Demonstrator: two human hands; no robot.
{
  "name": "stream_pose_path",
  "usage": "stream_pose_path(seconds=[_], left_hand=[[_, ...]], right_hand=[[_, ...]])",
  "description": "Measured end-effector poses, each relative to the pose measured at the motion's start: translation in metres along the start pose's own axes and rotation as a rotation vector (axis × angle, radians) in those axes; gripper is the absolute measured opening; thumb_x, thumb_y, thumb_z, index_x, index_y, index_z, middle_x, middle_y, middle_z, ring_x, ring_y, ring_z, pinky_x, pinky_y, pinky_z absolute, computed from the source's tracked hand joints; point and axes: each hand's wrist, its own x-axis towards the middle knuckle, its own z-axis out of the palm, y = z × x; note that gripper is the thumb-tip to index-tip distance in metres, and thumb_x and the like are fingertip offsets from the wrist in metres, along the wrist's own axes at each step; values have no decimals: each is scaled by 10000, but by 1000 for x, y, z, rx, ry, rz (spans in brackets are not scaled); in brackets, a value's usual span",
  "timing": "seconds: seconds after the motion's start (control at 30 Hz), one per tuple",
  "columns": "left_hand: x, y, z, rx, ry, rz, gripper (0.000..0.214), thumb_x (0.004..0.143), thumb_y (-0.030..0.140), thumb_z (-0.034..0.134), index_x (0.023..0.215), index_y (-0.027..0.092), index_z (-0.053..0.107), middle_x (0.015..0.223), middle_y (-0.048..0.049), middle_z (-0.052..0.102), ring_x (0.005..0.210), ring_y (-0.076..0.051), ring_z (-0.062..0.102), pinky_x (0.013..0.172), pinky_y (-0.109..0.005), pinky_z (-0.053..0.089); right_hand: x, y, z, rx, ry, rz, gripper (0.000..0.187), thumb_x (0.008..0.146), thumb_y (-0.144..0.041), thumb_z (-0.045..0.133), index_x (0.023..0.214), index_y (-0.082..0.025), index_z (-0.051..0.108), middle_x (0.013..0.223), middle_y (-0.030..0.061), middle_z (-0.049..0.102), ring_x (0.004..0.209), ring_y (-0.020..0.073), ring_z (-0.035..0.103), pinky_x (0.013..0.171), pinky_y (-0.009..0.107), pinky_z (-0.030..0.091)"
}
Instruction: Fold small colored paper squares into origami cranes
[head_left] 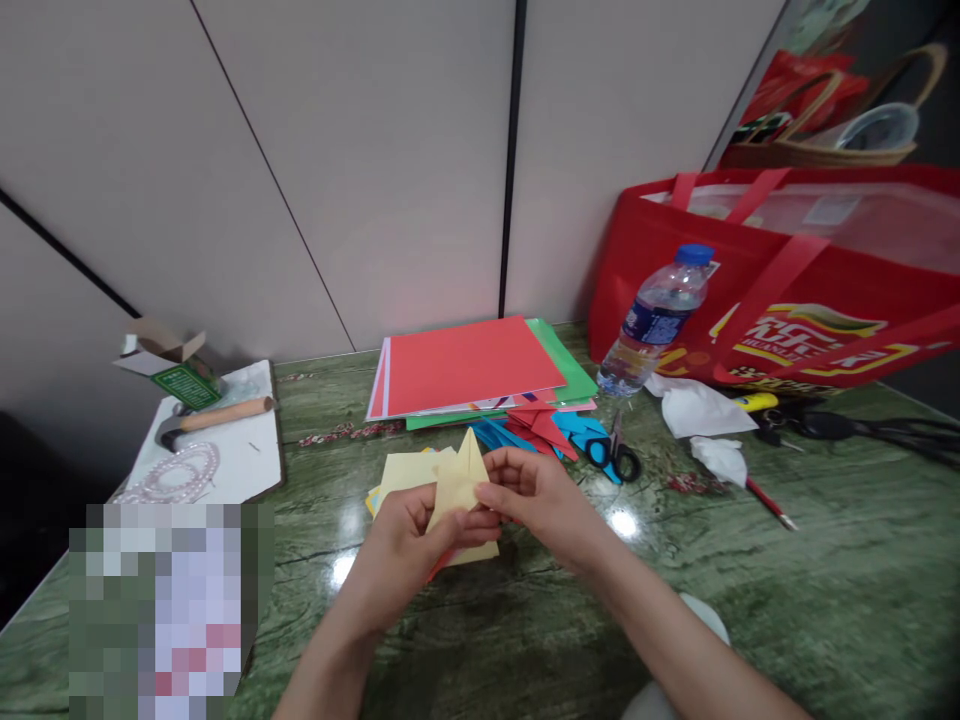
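A folded piece of pale yellow paper with a pointed tip is held up between both hands. My left hand pinches its lower left part, thumb on the front. At its right edge my right hand grips it between thumb and fingers. Below and behind lies a stack of yellow paper sheets, partly hidden by my hands. Just beyond are folded red paper pieces and blue paper pieces, with black-handled scissors beside them.
Red sheets lie on green sheets by the wall. To the right stand a water bottle and a red bag, near crumpled tissues and a red pen. A hammer and beads rest on a white board at left.
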Motion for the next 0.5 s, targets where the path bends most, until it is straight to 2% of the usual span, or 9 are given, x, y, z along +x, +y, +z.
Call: stream_pose_path(seconds=[0.13,0.27,0.33,0.43,0.5], left_hand=[[-7,1,1,-105,-174,24,291,834,218,541,1099,123,613,1118,-132,656,1047,-258,596,930,-404,451],[-8,3,3,-129,-234,50,348,837,213,540,1179,158,568,1216,-123,595,1152,-254,513,993,-395,386],[-6,4,3,-59,-206,59,351,812,223,577,1157,165,585,1191,-116,614,1130,-259,532,974,-386,404],[-1,2,0,117,-39,46,261,773,246,624,994,115,667,1031,-130,693,986,-272,624,872,-372,478],[1,-2,-2,78,40,17,256,783,287,607,923,85,679,926,-144,721,838,-260,678,792,-373,515]], right_hand=[[-1,-3,-2,103,52,22,272,598,-326,738,754,-152,598,629,-19,619,544,86,557,502,200,405],[-1,-4,-4,158,62,24,282,590,-336,747,749,-150,607,641,-5,627,551,95,568,510,211,419],[0,-3,-4,135,86,-23,260,585,-320,754,716,-149,609,629,-10,620,550,91,562,531,216,427],[0,-2,-3,111,78,-52,257,564,-299,770,704,-150,613,620,-14,625,552,95,563,546,224,431],[-1,-3,-2,122,59,-43,265,548,-291,781,699,-147,618,600,-21,621,532,87,548,525,213,416]])
